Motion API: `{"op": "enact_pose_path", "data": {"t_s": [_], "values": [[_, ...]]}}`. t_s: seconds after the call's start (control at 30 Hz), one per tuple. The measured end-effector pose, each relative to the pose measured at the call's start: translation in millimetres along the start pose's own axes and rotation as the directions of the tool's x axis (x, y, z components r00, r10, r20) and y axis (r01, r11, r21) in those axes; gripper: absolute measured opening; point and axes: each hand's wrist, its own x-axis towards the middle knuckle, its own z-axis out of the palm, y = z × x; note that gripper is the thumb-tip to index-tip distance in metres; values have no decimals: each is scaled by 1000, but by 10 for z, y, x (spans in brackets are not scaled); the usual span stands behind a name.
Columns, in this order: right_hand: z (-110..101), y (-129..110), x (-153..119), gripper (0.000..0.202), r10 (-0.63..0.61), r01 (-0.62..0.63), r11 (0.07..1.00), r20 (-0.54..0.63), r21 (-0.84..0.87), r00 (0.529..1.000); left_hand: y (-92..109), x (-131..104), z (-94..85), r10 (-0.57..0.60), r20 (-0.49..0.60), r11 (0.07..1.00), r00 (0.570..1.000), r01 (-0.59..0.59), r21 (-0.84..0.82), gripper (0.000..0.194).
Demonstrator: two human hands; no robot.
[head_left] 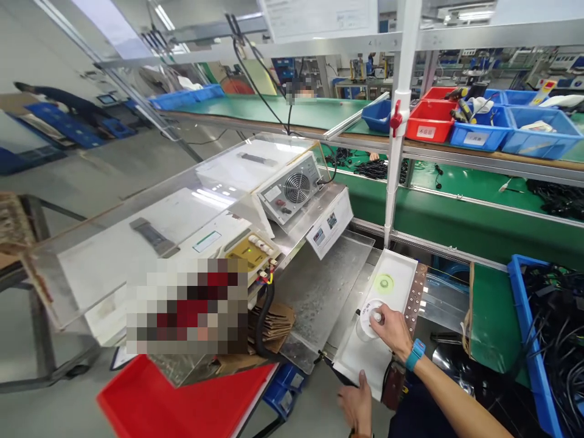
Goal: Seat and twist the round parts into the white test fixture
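Operator: White tray (387, 304) lies on the metal work surface (319, 292) in front of the person, running lengthwise away from them, its near end past the bench edge. Head view, 1 picture only. What holds it?

Technician: The left hand (357, 409) sits at the near end, fingers half curled over the rim; whether it grips or only steadies, I cannot tell. The right hand (391, 331), wearing a blue wristband (415, 354), is closed around a small white knob (375, 316) on a round white disc (367, 319) that rests in the tray.

Operator: Other items in the tray?

Technician: 1 green ring (384, 283) lies farther along, apart from the disc. A perforated copper-coloured strip (415, 298) runs just beside the right rim.

Operator: Failure modes?

Technician: 3, in my judgement. First, the near end appears unsupported; if the left hand releases, the tray may tip off the surface. Second, pressing or twisting the knob could slide the tray sideways against the strip. Third, a tilt toward the person could send the loose green ring down into the disc.

Operator: Surroundings?

Technician: A power unit with a fan grille (294, 188) stands to the left, well apart. A red bin (182, 401) sits below it.
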Motion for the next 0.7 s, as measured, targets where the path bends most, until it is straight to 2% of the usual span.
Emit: {"op": "enact_pose_path", "data": {"t_s": [0.03, 0.07, 0.1, 0.17, 0.2, 0.27, 0.33, 0.4, 0.47, 0.57, 0.63, 0.7], "values": [[4, 8, -5, 20, 8, -8, 1000, 0, 13, 1000, 84, -64, -195, 102, -65, 992, 993, -107, -69, 73], [8, 12, -14, 20, 16, -16, 999, -1, 29, 1000, 199, -136, -396, 237, -116, 955, 965, -253, -157, 73], [8, 12, -29, 20, 25, -25, 999, 0, 48, 1000, 344, -215, -593, 357, -121, 900, 926, -376, -219, 71], [-10, 0, -71, 20, 45, -46, 994, 10, 96, 999, 699, -383, -942, 529, 3, 828, 848, -516, -219, 59], [-32, -9, -98, 21, 51, -54, 991, 25, 124, 998, 892, -468, -1082, 585, 87, 808, 807, -571, -144, 57], [-97, -25, -157, 25, 36, -47, 981, 58, 188, 998, 1257, -620, -1276, 616, 242, 758, 750, -648, 78, 60], [-170, -27, -212, 31, -2, -14, 969, 66, 246, 998, 1538, -728, -1364, 587, 317, 709, 745, -662, 244, 63], [-219, -7, -245, 33, -26, 15, 962, 38, 273, 999, 1699, -782, -1376, 557, 340, 693, 758, -649, 314, 61], [-217, 42, -243, 30, -5, 4, 962, 2, 273, 1000, 1732, -789, -1339, 556, 352, 694, 753, -654, 302, 58], [-116, 180, -185, 22, 95, -88, 968, -21, 233, 995, 1546, -741, -1222, 608, 294, 735, 738, -663, 145, 51], [-11, 313, -141, 18, 169, -164, 971, -14, 173, 986, 1272, -674, -1099, 587, 232, 792, 776, -609, 31, 47], [100, 461, -116, 19, 215, -214, 970, 9, 118, 977, 900, -574, -937, 482, 219, 868, 848, -496, 8, 47]]}}
